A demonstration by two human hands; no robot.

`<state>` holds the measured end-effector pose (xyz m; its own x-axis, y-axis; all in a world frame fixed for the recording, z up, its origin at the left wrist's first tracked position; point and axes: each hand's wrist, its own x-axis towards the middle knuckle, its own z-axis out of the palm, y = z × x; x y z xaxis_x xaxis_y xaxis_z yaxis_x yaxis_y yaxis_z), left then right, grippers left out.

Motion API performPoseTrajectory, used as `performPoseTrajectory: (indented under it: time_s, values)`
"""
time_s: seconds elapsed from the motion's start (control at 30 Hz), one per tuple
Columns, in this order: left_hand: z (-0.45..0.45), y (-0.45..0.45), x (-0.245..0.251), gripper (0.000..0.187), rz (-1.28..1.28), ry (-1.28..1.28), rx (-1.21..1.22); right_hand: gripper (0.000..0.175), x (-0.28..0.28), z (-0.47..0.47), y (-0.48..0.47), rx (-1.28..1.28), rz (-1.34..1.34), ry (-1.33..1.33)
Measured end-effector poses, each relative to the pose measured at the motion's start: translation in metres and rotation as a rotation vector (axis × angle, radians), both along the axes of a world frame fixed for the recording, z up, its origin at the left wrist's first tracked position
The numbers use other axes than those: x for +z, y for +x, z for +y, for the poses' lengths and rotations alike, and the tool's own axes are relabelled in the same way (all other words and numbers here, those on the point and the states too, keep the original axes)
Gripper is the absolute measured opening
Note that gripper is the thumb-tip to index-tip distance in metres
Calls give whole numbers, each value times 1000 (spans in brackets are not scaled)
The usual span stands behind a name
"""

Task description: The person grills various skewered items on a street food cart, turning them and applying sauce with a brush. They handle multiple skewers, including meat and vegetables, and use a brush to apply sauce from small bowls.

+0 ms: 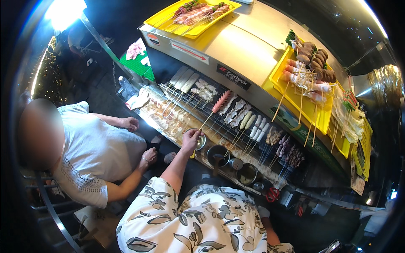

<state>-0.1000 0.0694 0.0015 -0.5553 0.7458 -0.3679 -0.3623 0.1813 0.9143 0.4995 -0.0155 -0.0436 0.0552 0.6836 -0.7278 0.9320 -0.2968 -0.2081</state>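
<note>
My left hand [190, 140] grips the bamboo stick of a scored red sausage [221, 101], held over the grill [208, 107]. To the sausage's left on the grate are pale skewers [186, 79] and bunched mushroom-like skewers [204, 90]. On its right lie folded, pale skewered pieces [237, 114], pale green pieces [247, 120], short white rolls [259, 128] and small dark meat skewers [294, 156]. Low at my right side, my right hand [263, 212] appears to wear a white glove; my shirt partly hides it and its fingers are unclear.
Sauce pots [218, 155] [246, 174], a shaker [236, 163] and red-handled scissors [272, 194] line the near ledge. Yellow trays [193, 30] [275, 76] of raw skewers rest on the metal hood [253, 41]. A white glove [138, 99] lies at the left end. Another person [101, 145] is at left.
</note>
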Motion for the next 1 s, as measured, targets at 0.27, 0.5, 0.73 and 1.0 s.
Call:
performPoseTrajectory:
  time_s: [0.27,0.5,0.73,1.0]
  values:
    - [-5,-2,-7,30,87,-96,-31,33,-12,0,16,536,-196,3]
    - [-21,-16,40,40,557,-278,151,27,-3,6,1,262,-3,-39]
    - [-5,-154,44,33,902,-370,413,27,-88,-11,17,671,-199,28]
    - [33,-237,27,26,819,-442,70,26,-76,-46,-39,660,-243,-18]
